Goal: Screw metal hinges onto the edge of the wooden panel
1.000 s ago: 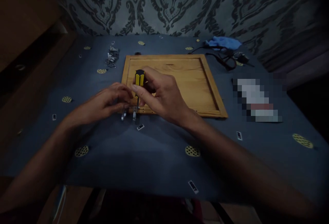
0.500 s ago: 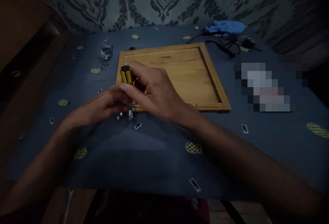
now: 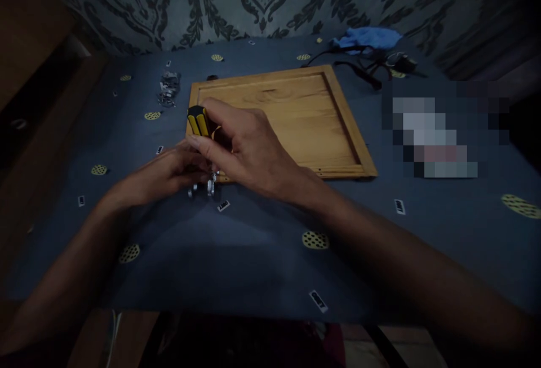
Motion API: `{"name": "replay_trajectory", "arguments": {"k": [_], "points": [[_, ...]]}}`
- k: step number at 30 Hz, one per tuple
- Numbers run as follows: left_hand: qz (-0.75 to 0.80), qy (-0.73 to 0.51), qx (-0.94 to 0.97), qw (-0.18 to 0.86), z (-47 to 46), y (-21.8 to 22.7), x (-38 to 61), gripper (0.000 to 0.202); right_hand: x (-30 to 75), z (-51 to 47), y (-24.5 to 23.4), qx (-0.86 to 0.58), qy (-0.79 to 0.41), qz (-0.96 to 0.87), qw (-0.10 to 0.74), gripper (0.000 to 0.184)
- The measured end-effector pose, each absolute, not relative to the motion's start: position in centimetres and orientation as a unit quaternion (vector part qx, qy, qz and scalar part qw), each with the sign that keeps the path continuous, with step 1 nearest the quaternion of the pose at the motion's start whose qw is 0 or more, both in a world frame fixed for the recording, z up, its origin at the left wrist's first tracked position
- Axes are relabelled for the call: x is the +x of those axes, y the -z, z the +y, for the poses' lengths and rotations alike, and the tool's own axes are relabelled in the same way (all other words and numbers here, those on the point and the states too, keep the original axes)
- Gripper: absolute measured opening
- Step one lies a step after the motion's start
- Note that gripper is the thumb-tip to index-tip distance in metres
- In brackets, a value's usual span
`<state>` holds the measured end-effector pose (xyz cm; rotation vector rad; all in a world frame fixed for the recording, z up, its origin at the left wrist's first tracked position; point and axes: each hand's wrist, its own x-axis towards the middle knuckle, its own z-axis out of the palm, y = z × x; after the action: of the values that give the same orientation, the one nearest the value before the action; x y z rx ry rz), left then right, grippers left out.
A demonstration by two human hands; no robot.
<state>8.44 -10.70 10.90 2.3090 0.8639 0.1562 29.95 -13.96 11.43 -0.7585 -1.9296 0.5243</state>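
Observation:
My right hand (image 3: pixel 253 148) is closed round a screwdriver (image 3: pixel 197 122) with a yellow and black handle. It holds the tool upright over the front left corner of a shallow wooden framed panel (image 3: pixel 296 114). My left hand (image 3: pixel 167 171) is closed at that same corner, its fingers pinching a small shiny metal latch (image 3: pixel 211 186) at the panel's front edge. Part of the latch sticks out below the fingers towards me. The screwdriver's shaft and tip are hidden behind my hands. Small dark holes show along the panel's front rail.
A small heap of metal fittings (image 3: pixel 169 89) lies left of the panel. At the back right are a blue cloth (image 3: pixel 367 40) and dark eyeglasses (image 3: pixel 372 72). A blurred-out object (image 3: pixel 435 131) is on the right. Patterned blue cloth (image 3: pixel 253 266) covers the table, against a wall.
The view has shifted slightly, so everything sits a little further left. Both hands keep their hold at the panel's corner, and the screwdriver stays upright.

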Motion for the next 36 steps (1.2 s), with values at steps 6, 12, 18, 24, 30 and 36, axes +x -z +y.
{"name": "replay_trajectory", "arguments": {"k": [6,12,18,24,30,36], "points": [[0.337,-0.037,0.885,0.318,-10.7,-11.0,8.5,0.034,29.9,-13.9,-11.5,-0.317,-0.211,-0.796,0.471,0.026],[0.336,-0.030,0.891,0.303,-10.7,-11.1,8.5,0.034,29.9,-13.9,-11.4,-0.314,-0.203,-0.796,0.476,0.024],[0.353,-0.043,0.880,0.314,-10.7,-10.9,8.8,0.034,29.9,-13.9,-11.6,-0.323,-0.205,-0.797,0.467,0.026],[0.380,-0.061,0.855,0.348,-10.9,-11.0,9.0,0.030,29.9,-14.1,-11.7,-0.340,-0.205,-0.803,0.444,0.024],[0.367,-0.095,0.853,0.358,-11.0,-10.6,8.9,0.029,29.9,-13.9,-11.7,-0.325,-0.204,-0.802,0.458,0.026],[0.370,-0.154,0.858,0.323,-11.3,-11.5,7.8,0.034,29.9,-13.9,-12.0,-0.331,-0.236,-0.797,0.448,0.035]]}}
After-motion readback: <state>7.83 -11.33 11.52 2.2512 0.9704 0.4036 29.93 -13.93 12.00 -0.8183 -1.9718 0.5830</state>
